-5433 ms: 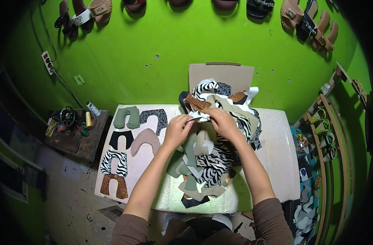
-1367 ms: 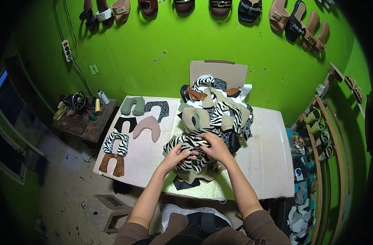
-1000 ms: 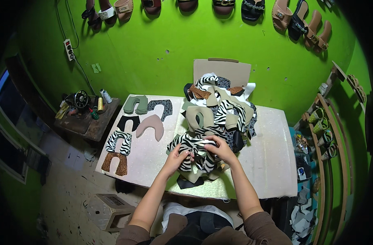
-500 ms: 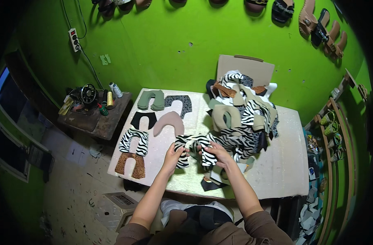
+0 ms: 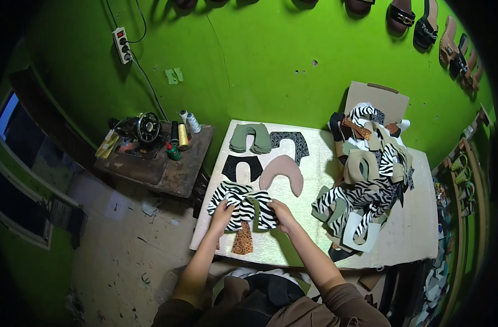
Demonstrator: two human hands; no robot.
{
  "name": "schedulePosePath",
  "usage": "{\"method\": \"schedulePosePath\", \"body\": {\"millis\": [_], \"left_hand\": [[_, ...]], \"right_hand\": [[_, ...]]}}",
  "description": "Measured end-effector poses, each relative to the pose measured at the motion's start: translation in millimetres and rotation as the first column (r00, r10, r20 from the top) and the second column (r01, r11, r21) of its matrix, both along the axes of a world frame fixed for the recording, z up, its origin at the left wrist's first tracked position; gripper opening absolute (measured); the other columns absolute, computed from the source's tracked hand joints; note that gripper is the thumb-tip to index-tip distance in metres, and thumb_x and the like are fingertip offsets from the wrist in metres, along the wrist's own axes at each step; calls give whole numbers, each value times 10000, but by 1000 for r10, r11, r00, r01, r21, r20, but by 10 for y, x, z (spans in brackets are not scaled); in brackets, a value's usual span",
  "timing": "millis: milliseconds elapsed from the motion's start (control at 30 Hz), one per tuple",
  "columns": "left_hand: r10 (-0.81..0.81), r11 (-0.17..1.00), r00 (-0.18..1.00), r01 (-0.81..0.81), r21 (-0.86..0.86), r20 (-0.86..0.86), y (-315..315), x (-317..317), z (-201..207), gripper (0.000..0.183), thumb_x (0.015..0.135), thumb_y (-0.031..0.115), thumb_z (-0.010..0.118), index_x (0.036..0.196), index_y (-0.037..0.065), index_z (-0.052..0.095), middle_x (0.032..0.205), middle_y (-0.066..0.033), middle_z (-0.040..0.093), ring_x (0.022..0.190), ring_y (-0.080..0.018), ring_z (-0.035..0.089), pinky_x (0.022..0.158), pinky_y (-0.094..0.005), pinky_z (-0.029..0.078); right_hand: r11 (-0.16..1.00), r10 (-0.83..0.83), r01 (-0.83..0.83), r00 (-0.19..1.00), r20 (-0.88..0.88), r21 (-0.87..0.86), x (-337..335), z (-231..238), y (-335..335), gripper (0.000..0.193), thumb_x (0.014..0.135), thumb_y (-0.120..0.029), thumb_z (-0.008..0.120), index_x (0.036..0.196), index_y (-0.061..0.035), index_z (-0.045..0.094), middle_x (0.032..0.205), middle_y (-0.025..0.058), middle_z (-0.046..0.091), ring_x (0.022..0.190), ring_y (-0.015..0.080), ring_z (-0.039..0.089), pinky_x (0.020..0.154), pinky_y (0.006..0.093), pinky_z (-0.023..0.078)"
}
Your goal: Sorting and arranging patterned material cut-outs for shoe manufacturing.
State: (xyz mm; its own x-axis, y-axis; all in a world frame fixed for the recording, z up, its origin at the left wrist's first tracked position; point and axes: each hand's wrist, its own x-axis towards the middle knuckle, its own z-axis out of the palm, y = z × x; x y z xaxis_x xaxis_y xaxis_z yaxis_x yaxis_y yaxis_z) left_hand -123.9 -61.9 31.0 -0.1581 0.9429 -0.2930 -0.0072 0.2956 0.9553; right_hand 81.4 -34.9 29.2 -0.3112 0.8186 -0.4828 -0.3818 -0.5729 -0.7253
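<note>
Between my hands is a zebra-print U-shaped cut piece (image 5: 266, 216) with some green showing at its inner edge. My left hand (image 5: 221, 214) pinches one side of it, and my right hand (image 5: 282, 213) grips the other. It overlaps a zebra-print stack (image 5: 218, 200) lying at the table's left side; whether they touch, I cannot tell. Just in front lies a leopard-print piece (image 5: 243, 240), partly covered. Beyond are a black piece (image 5: 233, 167), a pink piece (image 5: 270, 173), a green stack (image 5: 239, 139) and a dark patterned piece (image 5: 300, 144).
A mixed heap of cut pieces (image 5: 358, 199) covers the table's right part, with a cardboard box flap (image 5: 377, 102) behind it. Left of the table (image 5: 314, 253), a sewing machine (image 5: 148, 128) and thread spools (image 5: 192, 122) stand on a wooden stand (image 5: 172, 177). Sandals (image 5: 426, 30) hang on the green wall.
Both hands have carried the zebra-print piece leftward, from beside the heap to over the zebra-print stack. The whole view has shifted, so the table appears farther right.
</note>
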Motion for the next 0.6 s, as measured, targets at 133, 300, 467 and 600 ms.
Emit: {"method": "schedulePosePath", "body": {"millis": [133, 300, 467, 600], "left_hand": [[-10, 994, 926, 51, 98, -376, 186, -380, -46, 312, 846, 139, 576, 1094, -41, 519, 873, -89, 596, 785, -139, 556, 697, -263, 446], [-145, 974, 676, 228, 18, -722, 511, -657, -76, 327, 803, 184, 594, 1061, -15, 565, 962, -217, 615, 899, -342, 599, 786, -379, 466], [-199, 967, 641, 252, -41, -741, 620, -673, -32, 324, 796, 190, 595, 1049, -12, 582, 997, -212, 613, 932, -345, 593, 799, -386, 465], [-153, 965, 615, 263, 18, -774, 702, -763, -63, 311, 802, 182, 582, 1041, -18, 582, 983, -219, 605, 924, -359, 585, 791, -400, 462]], "right_hand": [[996, -86, 83, 993, 84, 46, -348, 2, 58, 130, 866, -76, 488, 958, -19, 559, 803, 58, 601, 661, 124, 572, 590, 257, 472], [991, -112, 85, 942, 317, 99, -609, -122, 172, 243, 798, -37, 534, 1034, 17, 559, 824, 59, 593, 689, 122, 554, 612, 270, 457], [971, -141, -25, 741, 656, 237, -681, -364, 322, 387, 742, -32, 535, 1123, 39, 533, 949, 146, 617, 840, 227, 597, 746, 301, 473], [947, -167, -125, 598, 784, 297, -777, -252, 358, 463, 708, -45, 523, 1164, 35, 517, 993, 220, 613, 917, 307, 603, 821, 346, 464]]}}
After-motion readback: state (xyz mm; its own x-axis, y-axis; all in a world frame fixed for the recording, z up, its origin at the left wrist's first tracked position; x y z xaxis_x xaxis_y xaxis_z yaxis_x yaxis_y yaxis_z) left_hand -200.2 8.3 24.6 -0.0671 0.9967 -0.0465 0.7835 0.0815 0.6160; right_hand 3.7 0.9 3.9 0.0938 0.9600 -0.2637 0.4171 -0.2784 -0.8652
